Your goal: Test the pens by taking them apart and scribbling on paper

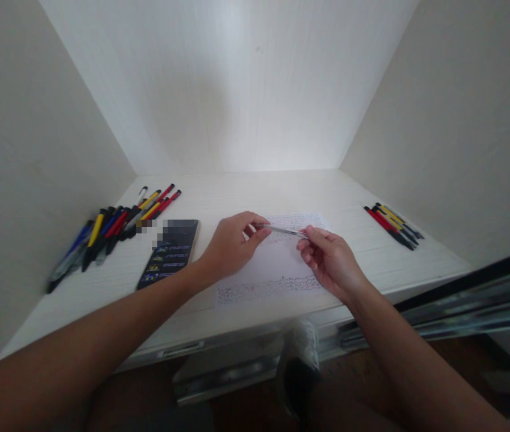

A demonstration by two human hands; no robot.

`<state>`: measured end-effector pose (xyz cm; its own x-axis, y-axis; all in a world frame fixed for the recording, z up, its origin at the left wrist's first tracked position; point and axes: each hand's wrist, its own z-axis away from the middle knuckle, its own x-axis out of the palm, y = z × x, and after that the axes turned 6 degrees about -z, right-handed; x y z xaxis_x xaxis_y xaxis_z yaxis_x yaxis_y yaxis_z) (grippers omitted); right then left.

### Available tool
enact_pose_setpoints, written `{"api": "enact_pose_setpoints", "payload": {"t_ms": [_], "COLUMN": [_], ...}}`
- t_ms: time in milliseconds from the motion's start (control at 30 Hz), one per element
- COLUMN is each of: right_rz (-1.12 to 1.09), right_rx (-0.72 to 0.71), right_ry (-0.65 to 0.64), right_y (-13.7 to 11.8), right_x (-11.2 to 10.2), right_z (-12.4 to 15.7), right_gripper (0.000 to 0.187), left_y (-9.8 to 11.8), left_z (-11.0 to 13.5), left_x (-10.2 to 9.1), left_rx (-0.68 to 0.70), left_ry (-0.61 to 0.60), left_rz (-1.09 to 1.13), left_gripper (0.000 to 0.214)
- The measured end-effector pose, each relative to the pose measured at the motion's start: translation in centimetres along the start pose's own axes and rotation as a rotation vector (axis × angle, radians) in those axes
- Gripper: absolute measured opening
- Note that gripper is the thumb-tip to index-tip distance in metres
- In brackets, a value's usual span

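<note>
A slim, clear-looking pen (pixel 285 230) is stretched level between my two hands, above a sheet of paper. My left hand (pixel 239 243) pinches its left end with thumb and fingers. At the other end, my right hand (pixel 327 255) grips it between thumb and forefinger, the remaining fingers curled. The fingertips hide both ends of the pen. Beneath the hands lies the white paper (pixel 259 264), with rows of small dark writing along its upper and lower parts and a blank band in the middle.
A phone (pixel 171 249) with a lit screen lies left of the paper. Further left is a loose pile of pens (pixel 115 225) in several colours. Several red, yellow and dark pens (pixel 392 225) lie at the right. Pale walls enclose the white desktop (pixel 282 186); a foot (pixel 300 360) shows below its edge.
</note>
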<state>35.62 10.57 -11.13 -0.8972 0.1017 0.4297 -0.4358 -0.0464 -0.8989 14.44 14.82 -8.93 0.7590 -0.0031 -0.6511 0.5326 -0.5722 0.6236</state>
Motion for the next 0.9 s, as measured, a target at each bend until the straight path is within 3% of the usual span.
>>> {"api": "enact_pose_setpoints", "payload": {"t_ms": [233, 400, 533, 700, 900], "right_rz": [-0.006, -0.018, 0.103, 0.184, 0.215], "right_rx": [-0.033, -0.024, -0.025, -0.077, -0.087], "right_ry": [-0.067, -0.049, -0.085, -0.109, -0.089], "right_y": [0.1, 0.1, 0.3, 0.6, 0.7], "right_x": [-0.2, 0.1, 0.0, -0.5, -0.5], "right_z": [0.1, -0.1, -0.2, 0.0, 0.1], "right_gripper": [0.016, 0.018, 0.019, 0.007, 0.012], "left_y": [0.1, 0.1, -0.4, -0.6, -0.2], "left_z": [-0.2, -0.1, 0.1, 0.0, 0.0], "left_x": [-0.3, -0.2, 0.4, 0.8, 0.6], "left_rx": [-0.072, -0.066, -0.064, -0.017, -0.046], "left_ry": [-0.034, -0.058, -0.028, -0.02, -0.024], "left_rz": [-0.045, 0.078, 0.158, 0.113, 0.041], "left_gripper": [0.045, 0.026, 0.026, 0.02, 0.026]}}
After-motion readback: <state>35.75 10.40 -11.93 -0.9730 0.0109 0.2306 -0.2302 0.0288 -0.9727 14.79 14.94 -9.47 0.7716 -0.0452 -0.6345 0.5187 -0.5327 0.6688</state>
